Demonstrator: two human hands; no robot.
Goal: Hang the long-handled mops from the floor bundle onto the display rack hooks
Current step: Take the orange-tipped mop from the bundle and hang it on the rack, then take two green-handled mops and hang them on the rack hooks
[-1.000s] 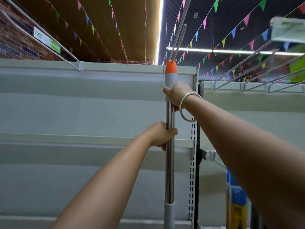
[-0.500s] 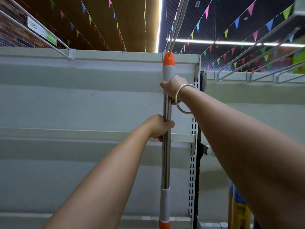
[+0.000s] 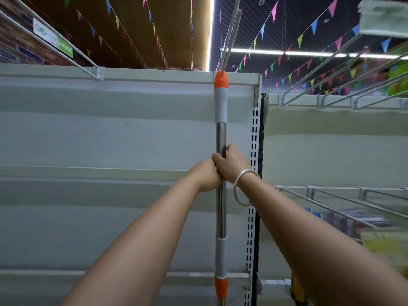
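Observation:
A long mop handle (image 3: 221, 133) stands upright before the grey display rack (image 3: 110, 133). Its shaft is shiny steel, with a grey grip and an orange cap at the top, and a grey and orange collar lower down. The orange cap sits right under a long metal rack hook (image 3: 230, 34) that juts out overhead. My left hand (image 3: 204, 175) grips the steel shaft at mid height. My right hand (image 3: 231, 165), with a silver bangle on the wrist, grips the shaft just above it and touches the left hand. The mop head is out of view below.
A perforated upright post (image 3: 255, 151) runs just right of the handle. More empty wire hooks (image 3: 335, 58) stick out at the upper right and at mid right (image 3: 344, 202). Another long hook (image 3: 55, 45) juts out at the upper left. Blurred packaged goods (image 3: 357, 219) lie at the lower right.
My right hand has slid down from the grey grip to the steel shaft, beside my left hand. The handle's top now reaches the overhead hook.

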